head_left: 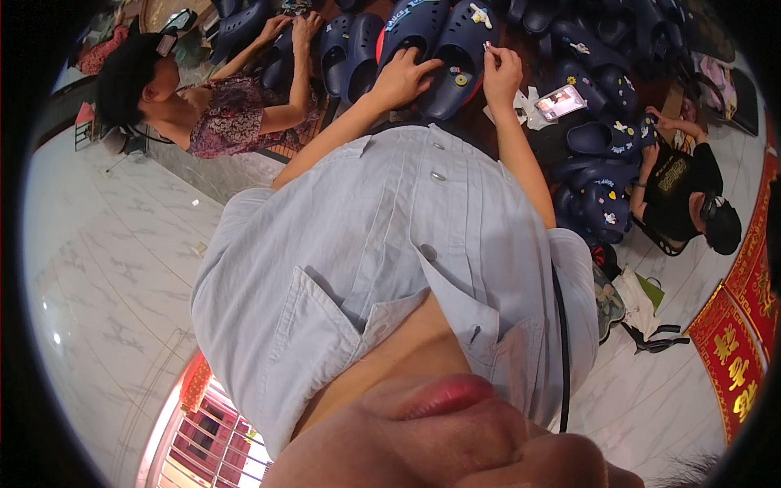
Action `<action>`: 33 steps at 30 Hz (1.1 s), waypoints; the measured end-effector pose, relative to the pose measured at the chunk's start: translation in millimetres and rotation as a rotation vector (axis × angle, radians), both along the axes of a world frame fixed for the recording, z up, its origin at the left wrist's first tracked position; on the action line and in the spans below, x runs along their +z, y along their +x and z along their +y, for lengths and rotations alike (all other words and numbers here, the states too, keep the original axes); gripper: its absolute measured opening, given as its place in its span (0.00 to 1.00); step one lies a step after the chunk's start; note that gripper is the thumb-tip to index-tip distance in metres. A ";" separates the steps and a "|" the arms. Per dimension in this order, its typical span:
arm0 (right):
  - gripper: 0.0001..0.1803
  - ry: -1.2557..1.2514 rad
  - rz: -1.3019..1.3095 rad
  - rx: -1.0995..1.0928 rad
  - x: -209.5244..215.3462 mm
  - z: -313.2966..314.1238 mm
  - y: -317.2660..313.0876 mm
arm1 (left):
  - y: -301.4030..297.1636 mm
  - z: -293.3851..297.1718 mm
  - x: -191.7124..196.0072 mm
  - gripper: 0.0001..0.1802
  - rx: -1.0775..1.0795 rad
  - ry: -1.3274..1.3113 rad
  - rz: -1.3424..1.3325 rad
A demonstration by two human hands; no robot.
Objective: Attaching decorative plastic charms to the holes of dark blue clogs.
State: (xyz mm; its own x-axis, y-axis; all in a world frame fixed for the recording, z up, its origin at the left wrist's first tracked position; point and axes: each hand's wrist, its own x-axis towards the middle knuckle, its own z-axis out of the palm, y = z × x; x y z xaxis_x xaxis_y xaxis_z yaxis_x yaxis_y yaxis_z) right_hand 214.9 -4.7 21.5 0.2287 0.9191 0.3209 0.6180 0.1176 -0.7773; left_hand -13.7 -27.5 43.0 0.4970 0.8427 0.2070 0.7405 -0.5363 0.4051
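Note:
Two navy foam clogs lie side by side in front of me, the left clog (413, 29) with light-blue lettering and the right clog (464, 41) with a white figure charm and small round charms. My left hand (404, 80) is spread over their heel ends; some fingertips dip into the left clog's opening and are partly hidden. At the right clog's outer edge, my right hand (503, 73) is closed in a pinch on a small pale charm (488, 47), whose details are too small to make out.
A lit phone (560, 102) lies on crumpled clear plastic (533, 114) right of my right forearm. Navy clogs (598, 138) with charms are piled to the right. One co-worker (224, 118) handles a clog at left; another (687, 175) works at the right.

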 end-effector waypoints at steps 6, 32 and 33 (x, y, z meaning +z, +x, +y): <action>0.09 0.140 -0.177 0.095 1.8 -7.0 0.0 | -0.5 -0.2 0.9 0.26 -0.001 0.000 -0.002; 0.25 0.096 -0.205 0.171 -14.0 -16.6 20.0 | -1.9 0.4 -2.9 0.24 -0.006 0.086 0.023; 0.25 0.076 -0.161 0.169 -14.4 -17.9 20.5 | -1.4 0.3 -2.6 0.24 -0.014 0.091 0.016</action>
State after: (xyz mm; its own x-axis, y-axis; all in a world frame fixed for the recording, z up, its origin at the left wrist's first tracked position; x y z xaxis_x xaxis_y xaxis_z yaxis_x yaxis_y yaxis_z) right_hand 235.4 -22.6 7.1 0.0138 0.9117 0.4106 0.6998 0.2845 -0.6552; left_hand -15.1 -27.3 40.4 0.5121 0.8139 0.2745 0.7387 -0.5804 0.3427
